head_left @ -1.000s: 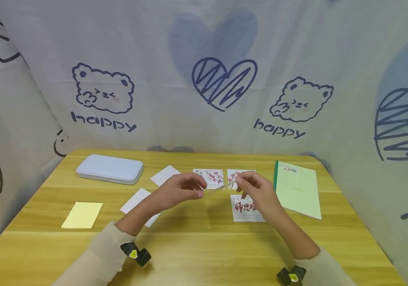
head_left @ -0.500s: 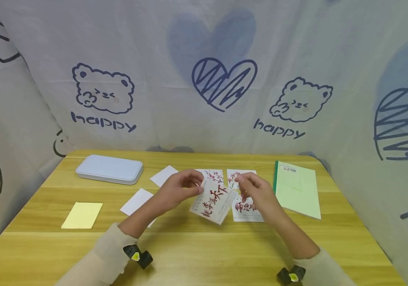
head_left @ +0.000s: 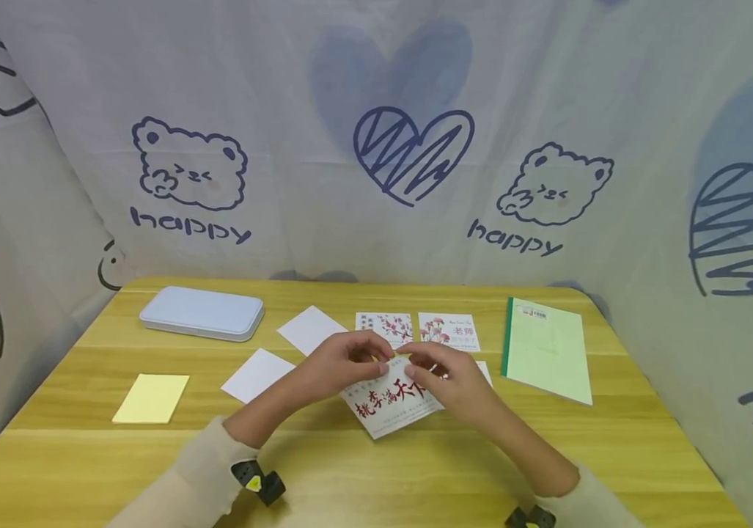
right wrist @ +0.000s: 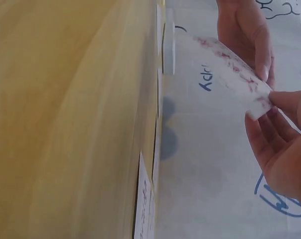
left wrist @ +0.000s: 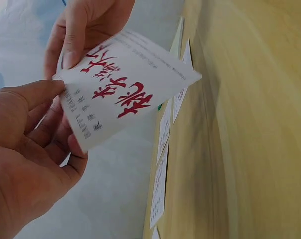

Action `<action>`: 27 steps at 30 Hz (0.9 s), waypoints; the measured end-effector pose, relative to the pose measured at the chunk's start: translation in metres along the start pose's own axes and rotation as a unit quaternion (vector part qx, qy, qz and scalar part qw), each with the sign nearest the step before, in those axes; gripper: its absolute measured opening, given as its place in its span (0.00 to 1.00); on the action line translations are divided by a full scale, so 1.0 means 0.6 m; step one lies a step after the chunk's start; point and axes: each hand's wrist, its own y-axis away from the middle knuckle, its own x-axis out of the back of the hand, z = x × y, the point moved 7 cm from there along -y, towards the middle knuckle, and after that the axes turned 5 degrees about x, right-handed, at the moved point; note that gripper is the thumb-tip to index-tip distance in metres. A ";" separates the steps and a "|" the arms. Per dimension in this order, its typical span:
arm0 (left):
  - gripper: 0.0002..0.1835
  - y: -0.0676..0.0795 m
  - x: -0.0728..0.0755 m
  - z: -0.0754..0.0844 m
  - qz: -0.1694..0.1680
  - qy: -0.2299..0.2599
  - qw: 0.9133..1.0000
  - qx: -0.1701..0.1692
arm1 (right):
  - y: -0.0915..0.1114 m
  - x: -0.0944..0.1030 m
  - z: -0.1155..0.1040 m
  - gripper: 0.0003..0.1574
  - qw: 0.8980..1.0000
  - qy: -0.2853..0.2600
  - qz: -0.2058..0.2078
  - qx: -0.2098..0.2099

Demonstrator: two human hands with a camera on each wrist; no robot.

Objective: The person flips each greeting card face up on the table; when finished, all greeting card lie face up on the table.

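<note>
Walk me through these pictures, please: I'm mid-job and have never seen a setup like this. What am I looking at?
There is no machine here: a person works with two bare hands. The wide picture comes from a head camera looking forward and down; the other two come from cameras on each wrist. The left hand and right hand both pinch one printed card with red characters, held above the wooden table.

On the table, left to right, lie a yellow pad, a pale flat case, two plain white cards, two flower cards and a light green notebook. Another card shows only partly behind the right hand.
</note>
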 end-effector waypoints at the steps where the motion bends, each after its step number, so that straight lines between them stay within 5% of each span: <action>1: 0.07 0.001 0.003 -0.001 0.000 -0.004 1.000 0.000 | 0.000 0.002 0.002 0.17 1.000 -0.002 0.005 -0.007; 7: 0.07 0.009 0.029 -0.031 0.005 -0.057 0.998 0.021 | -0.001 0.016 0.031 0.16 0.996 -0.036 0.050 -0.063; 11: 0.08 0.017 0.041 -0.060 0.003 -0.095 0.995 0.038 | -0.007 0.003 0.055 0.14 0.994 -0.039 0.035 -0.098; 21: 0.06 -0.011 0.049 -0.107 0.001 -0.127 0.989 0.069 | -0.029 -0.028 0.101 0.12 0.985 0.126 -0.068 -0.092; 27: 0.05 -0.039 0.038 -0.132 0.004 -0.200 0.976 0.089 | -0.054 -0.034 0.130 0.09 0.972 0.194 -0.094 -0.096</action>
